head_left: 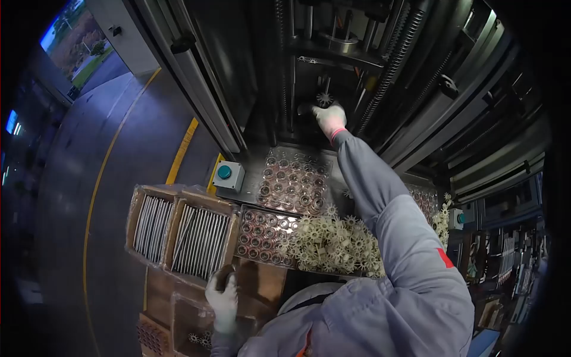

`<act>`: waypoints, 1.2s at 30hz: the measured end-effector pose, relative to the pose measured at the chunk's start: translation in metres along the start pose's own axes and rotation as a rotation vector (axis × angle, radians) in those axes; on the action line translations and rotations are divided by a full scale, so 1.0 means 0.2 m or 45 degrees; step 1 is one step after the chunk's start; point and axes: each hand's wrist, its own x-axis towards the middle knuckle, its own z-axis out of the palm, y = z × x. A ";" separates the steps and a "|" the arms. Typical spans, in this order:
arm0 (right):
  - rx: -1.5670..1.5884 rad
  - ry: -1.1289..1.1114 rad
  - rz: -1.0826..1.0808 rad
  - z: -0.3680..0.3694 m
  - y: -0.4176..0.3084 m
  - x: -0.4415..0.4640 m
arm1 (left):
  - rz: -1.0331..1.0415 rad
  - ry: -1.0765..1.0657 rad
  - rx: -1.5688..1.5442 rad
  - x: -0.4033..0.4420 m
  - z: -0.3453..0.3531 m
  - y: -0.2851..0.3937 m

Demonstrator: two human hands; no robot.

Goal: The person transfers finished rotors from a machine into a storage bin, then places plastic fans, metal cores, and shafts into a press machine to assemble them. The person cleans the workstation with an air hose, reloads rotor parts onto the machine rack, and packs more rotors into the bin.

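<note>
My right hand (331, 119), in a pale glove, reaches into the machine with its fingers curled. Close above it, a white star-shaped piece (324, 99) sits at the lower end of an upright rod. A dark shape touches its fingertips, too dim to name. Low on the left, my gloved left hand (223, 300) curls its thumb and fingers around a dark brown rounded part (224, 276), whose kind I cannot make out. Just beyond that hand stands a carton of metal shafts (200, 241).
A second shaft carton (150, 229) adjoins the first. Clear trays (294, 184) hold copper-coloured ring parts beside a heap of cream star-shaped pieces (336, 244). A box with a green button (224, 172) stands left of them. Machine columns (395, 59) and coil-wrapped lines flank my right arm.
</note>
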 end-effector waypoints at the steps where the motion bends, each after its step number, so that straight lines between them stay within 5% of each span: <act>1: 0.058 0.055 0.009 0.02 -0.01 0.01 | 0.128 -0.010 0.062 0.00 -0.04 -0.02; 2: 0.124 -0.037 0.032 0.04 0.03 0.06 | 0.005 -0.056 0.009 0.01 -0.03 0.01; 3: 0.118 -0.043 0.056 0.03 0.05 0.00 | 0.205 -0.154 0.268 0.06 0.00 0.01; 7: 0.731 0.153 -0.651 -0.20 -0.13 -0.22 | 0.688 -0.460 0.808 0.31 0.38 0.14; 9: 1.008 -0.156 -0.776 -0.38 -0.08 -0.50 | 0.768 -0.665 0.739 0.46 0.61 0.16; 11: 0.795 -0.464 -0.745 -0.64 0.08 -0.80 | 0.769 -0.764 0.939 0.62 0.81 0.05; 16: 0.033 -0.494 -0.272 -1.36 0.84 -1.23 | 0.524 -0.917 0.861 0.75 1.04 0.00; 19: -0.359 -0.168 0.235 -1.96 1.25 -1.40 | 0.643 -0.807 1.012 0.74 1.03 -0.03; 22: -0.456 0.320 0.367 -2.53 1.63 -1.55 | 0.769 -0.736 1.105 0.69 1.05 -0.01; 24: -0.543 0.481 0.568 -2.86 1.90 -1.57 | 0.904 -0.585 1.374 0.66 1.06 -0.02; 27: -0.678 0.551 0.765 -3.21 2.20 -1.55 | 0.765 -0.729 1.402 0.63 1.10 0.08; 30: -0.735 0.545 0.541 -3.34 2.57 -1.51 | 0.659 -0.739 1.339 0.75 1.04 -0.01; 31: -0.968 0.519 0.604 -3.30 2.43 -1.48 | 0.581 -0.738 1.337 0.79 1.02 -0.03; 33: -1.445 0.765 0.479 -3.27 2.47 -1.44 | 0.470 -0.714 1.367 0.72 1.10 0.08; 36: -1.322 1.088 0.141 -3.10 2.54 -1.33 | 0.244 -0.734 1.293 0.71 1.17 0.12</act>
